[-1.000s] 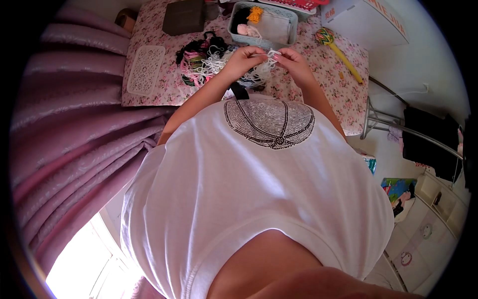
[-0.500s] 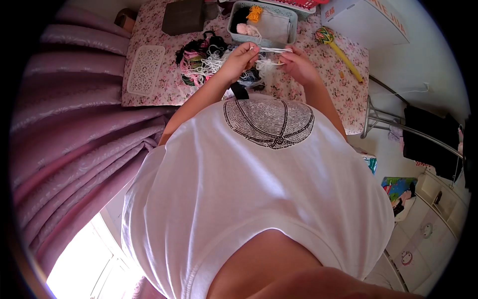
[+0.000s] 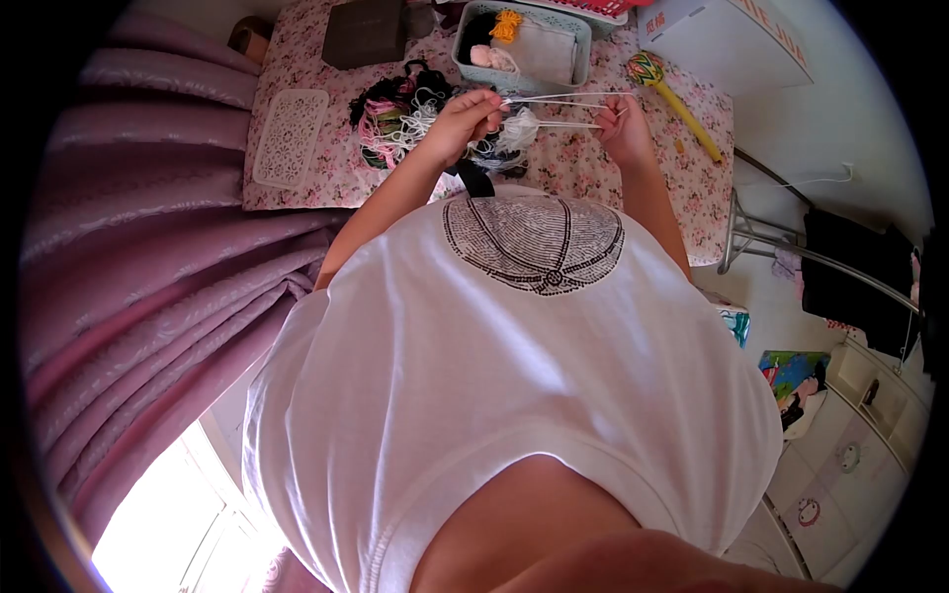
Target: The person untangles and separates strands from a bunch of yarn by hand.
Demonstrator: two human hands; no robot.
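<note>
White yarn (image 3: pixel 563 100) is stretched in several strands between my two hands above the table. My left hand (image 3: pixel 469 121) pinches one end, thumb against fingers. At the other end my right hand (image 3: pixel 623 127) has its fingers closed around the strands. Between them hangs a white bundle of yarn (image 3: pixel 519 129), with lower strands running from it to my right hand. Under and beside my left hand lies a tangled heap of yarn (image 3: pixel 381 138) in black, pink, green and white; my hand and forearm hide part of it.
A pale blue basket (image 3: pixel 583 61) holding yarn balls stands behind my hands. A white lace-patterned tray (image 3: pixel 290 138) and a dark box (image 3: pixel 363 36) lie left on the floral tablecloth (image 3: pixel 682 212). Right are a yellow-handled thing with a colourful round head (image 3: pixel 682 114) and a large carton (image 3: pixel 727 40).
My right hand has moved right, away from my left, drawing the white strands out longer. My left hand has shifted slightly left.
</note>
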